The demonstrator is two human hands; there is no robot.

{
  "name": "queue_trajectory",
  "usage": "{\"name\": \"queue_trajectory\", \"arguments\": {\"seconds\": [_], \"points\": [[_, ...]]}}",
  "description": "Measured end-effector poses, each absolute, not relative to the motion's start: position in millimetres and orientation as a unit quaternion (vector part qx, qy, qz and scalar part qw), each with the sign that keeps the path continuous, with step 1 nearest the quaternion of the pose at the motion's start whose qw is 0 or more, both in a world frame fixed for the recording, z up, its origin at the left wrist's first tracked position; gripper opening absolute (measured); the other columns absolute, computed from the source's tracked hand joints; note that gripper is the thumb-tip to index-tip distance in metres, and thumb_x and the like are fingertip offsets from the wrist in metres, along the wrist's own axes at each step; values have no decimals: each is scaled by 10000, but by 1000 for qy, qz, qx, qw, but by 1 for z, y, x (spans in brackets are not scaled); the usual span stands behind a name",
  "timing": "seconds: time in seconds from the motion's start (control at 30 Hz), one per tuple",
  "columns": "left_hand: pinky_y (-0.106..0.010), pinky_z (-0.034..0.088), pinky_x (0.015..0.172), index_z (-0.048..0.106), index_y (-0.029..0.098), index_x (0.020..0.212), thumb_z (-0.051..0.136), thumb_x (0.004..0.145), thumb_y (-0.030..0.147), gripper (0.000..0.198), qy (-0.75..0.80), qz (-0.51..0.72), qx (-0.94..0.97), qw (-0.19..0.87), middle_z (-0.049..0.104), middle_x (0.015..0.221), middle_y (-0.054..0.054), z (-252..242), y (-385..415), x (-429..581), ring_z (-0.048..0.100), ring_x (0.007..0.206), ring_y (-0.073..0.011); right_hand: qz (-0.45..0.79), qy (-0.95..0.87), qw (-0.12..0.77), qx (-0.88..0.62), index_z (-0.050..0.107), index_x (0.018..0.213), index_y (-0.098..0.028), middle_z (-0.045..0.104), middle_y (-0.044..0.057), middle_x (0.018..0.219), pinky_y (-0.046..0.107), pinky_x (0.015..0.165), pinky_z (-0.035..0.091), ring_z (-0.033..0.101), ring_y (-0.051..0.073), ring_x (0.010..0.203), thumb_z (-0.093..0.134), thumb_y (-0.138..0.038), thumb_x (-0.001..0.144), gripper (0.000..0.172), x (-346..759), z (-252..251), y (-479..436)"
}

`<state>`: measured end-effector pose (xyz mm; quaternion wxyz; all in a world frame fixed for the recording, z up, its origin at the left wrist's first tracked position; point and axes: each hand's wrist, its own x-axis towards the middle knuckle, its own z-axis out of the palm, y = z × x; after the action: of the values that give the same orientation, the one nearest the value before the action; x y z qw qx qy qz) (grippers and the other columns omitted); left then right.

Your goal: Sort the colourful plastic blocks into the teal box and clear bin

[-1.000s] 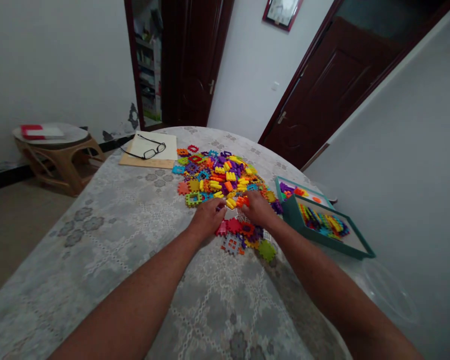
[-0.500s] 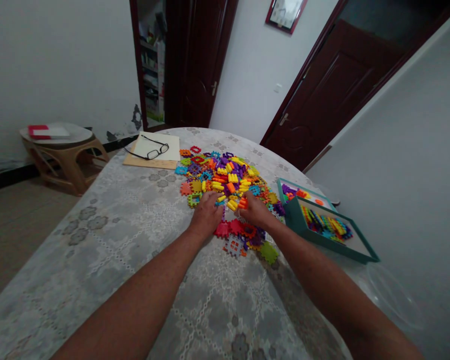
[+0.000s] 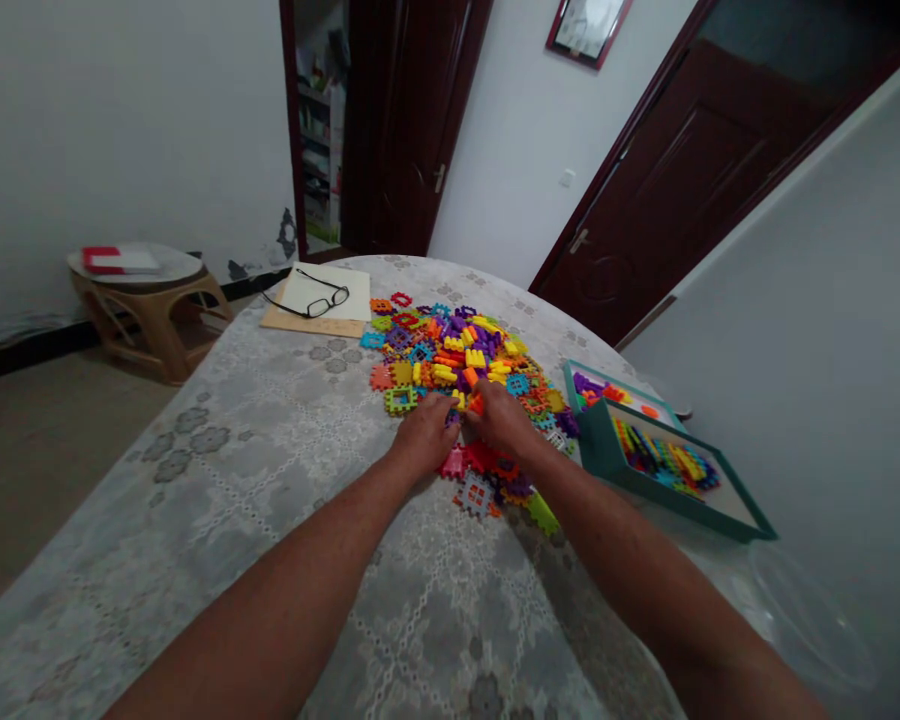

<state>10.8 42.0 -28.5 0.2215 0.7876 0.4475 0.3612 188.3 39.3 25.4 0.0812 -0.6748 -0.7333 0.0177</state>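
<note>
A heap of colourful plastic building blocks (image 3: 476,357) covers the middle of the table, with square interlocking pieces and ribbed yellow, orange and purple ones. At its near side my left hand (image 3: 424,437) has curled fingers around a small purple block (image 3: 452,419), which my fingers partly hide. My right hand (image 3: 501,415) pinches an orange block (image 3: 476,403) close to my left fingertips. Just below both hands lie red toothed pieces (image 3: 480,457), a grey window-shaped piece (image 3: 475,494) and a lime green piece (image 3: 543,514).
Right of the heap stands a green box (image 3: 604,455) with rows of joined blocks, beside an open tray (image 3: 570,372) of loose ones. Eyeglasses (image 3: 319,307) rest on paper and a board (image 3: 311,325) at the back left. A stool (image 3: 161,320) stands beyond the table.
My right hand has moved inward with the orange block, so both hands are now closer together. The whole view has shifted slightly, with things appearing further right.
</note>
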Motion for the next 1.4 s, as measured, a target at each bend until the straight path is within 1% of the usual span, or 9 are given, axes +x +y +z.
{"name": "queue_trajectory", "arguments": {"seconds": [0.17,0.3,0.5,0.6,0.73,1.0,1.1,1.23,1.4], "points": [[-406,540,1106,703,215,1240,654,922,184,323,433,344,802,228,672,1325,-117,-26,39,10,657,1253,-267,36,-752,91,-652,604,1393,-192,608,151,1320,328,1017,478,622,263,1198,698,-364,995,444,194,22,37],[-404,551,1097,722,206,1137,638,920,162,237,407,355,810,229,681,1289,-111,-25,38,10,668,1225,-259,32,-773,118,-623,599,1368,-157,574,163,1350,346,1051,479,599,265,1225,715,-286,959,444,197,13,35],[-410,501,1189,719,237,1105,618,891,97,275,362,381,814,247,708,1333,-76,-24,37,10,639,1319,-238,54,-813,102,-571,576,1439,-185,650,139,1325,359,1071,465,586,255,1240,599,-233,1019,424,198,8,37],[-391,496,1193,727,246,1065,581,894,74,283,353,386,813,255,730,1306,-57,-24,38,9,647,1308,-222,50,-812,89,-575,630,1369,-176,664,143,1267,340,1023,474,598,253,1179,560,-226,1034,346,193,10,32],[-385,536,1122,732,224,1105,575,924,110,265,375,395,799,253,750,1219,-75,-24,39,10,691,1199,-232,31,-802,86,-590,679,1231,-165,652,132,1181,309,940,485,607,242,1090,562,-216,1016,250,189,11,25],[-380,517,1123,724,184,1174,584,917,84,309,458,405,747,260,738,1256,-108,-14,38,8,674,1227,-240,39,-801,143,-580,677,1293,-157,654,135,1203,337,965,497,609,248,1091,612,-220,973,332,196,5,26],[-370,539,1071,720,169,1173,591,917,84,300,499,395,721,275,750,1218,-113,-10,39,7,694,1169,-238,42,-794,156,-587,659,1361,-161,650,140,1224,353,984,501,613,257,1109,624,-237,974,396,192,9,24],[-365,534,1057,728,180,1160,583,921,70,300,508,365,727,284,780,1179,-96,-8,39,7,712,1130,-237,31,-811,101,-575,637,1436,-212,629,131,1243,342,966,498,622,263,1115,641,-243,961,476,182,20,18],[-359,529,1062,728,185,1163,576,915,58,318,502,359,733,286,789,1192,-87,-8,38,8,715,1150,-240,7,-819,36,-573,648,1414,-235,614,135,1240,333,892,506,641,263,1049,596,-283,1005,416,174,30,13]]}}
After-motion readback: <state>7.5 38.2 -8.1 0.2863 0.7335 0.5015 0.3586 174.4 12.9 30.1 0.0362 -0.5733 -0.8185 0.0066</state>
